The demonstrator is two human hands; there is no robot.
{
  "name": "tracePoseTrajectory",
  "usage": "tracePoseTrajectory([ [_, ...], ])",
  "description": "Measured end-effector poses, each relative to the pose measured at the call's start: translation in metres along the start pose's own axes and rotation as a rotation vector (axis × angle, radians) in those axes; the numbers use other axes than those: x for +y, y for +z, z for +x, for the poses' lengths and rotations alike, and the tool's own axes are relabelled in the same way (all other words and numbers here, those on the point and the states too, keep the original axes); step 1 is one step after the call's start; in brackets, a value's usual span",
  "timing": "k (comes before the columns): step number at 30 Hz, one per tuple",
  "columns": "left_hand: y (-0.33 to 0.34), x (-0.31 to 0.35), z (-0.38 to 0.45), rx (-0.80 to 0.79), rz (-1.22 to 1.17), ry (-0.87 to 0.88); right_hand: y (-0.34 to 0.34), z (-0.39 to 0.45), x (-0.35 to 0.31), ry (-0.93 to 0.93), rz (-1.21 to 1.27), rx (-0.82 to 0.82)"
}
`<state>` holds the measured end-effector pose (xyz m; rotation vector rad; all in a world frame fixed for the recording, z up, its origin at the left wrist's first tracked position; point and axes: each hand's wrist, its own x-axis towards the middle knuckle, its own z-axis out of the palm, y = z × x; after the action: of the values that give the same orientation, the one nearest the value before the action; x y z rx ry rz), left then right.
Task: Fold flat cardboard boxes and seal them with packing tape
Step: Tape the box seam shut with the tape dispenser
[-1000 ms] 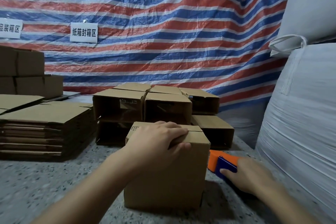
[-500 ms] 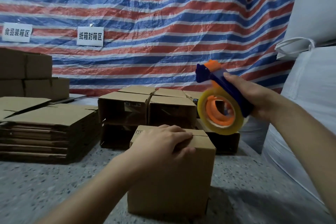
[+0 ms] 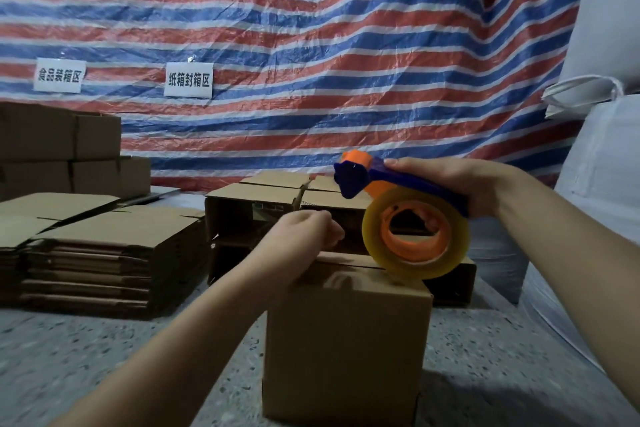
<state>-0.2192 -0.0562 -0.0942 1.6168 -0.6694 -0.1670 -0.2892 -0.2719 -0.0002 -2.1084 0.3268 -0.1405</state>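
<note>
A folded box (image 3: 346, 340) is stood on the speckled floor (image 3: 104, 357).
The left hand (image 3: 301, 236) is loosely curled at the box's top far edge, nothing visibly gripped; a tape dispenser (image 3: 408, 218) is grasped by the right hand (image 3: 460, 187) above the box. Behind the box, open boxes (image 3: 249, 215) are stacked; left, flat cardboard (image 3: 104, 260).

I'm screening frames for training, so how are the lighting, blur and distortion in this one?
Head view: dim, with deep shadow beside the front box; wide-angle bending curves the tarp stripes; floor slightly smeared at the lower left; left hand, right hand and tape dispenser reasonably sharp.
</note>
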Motion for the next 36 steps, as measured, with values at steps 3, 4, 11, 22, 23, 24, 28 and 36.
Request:
tracePoseTrajectory([
  [3,-0.01,0.01,0.012,0.081,-0.425,-0.198,0.003,0.002,-0.006,-0.011,-0.06,-0.033],
  [4,-0.013,0.011,0.015,0.079,-0.461,-0.205,0.004,0.003,-0.008,-0.011,-0.088,-0.031],
  [11,-0.007,0.003,0.018,0.071,-0.504,-0.147,0.009,0.006,-0.018,0.003,-0.195,-0.042],
  [22,-0.002,0.005,0.021,0.117,-0.485,-0.175,0.011,0.009,-0.024,0.055,-0.21,-0.063],
  [23,-0.002,0.004,0.022,0.118,-0.481,-0.176,0.011,0.009,-0.025,0.059,-0.213,-0.063],
  [24,-0.002,0.004,0.022,0.114,-0.474,-0.173,0.01,0.009,-0.025,0.06,-0.213,-0.065],
  [28,0.0,-0.001,0.023,0.165,-0.408,-0.134,0.009,0.01,-0.025,0.055,-0.23,-0.08],
  [36,0.004,-0.008,0.034,0.307,-0.468,-0.179,0.011,0.01,-0.041,0.141,-0.403,-0.089],
])
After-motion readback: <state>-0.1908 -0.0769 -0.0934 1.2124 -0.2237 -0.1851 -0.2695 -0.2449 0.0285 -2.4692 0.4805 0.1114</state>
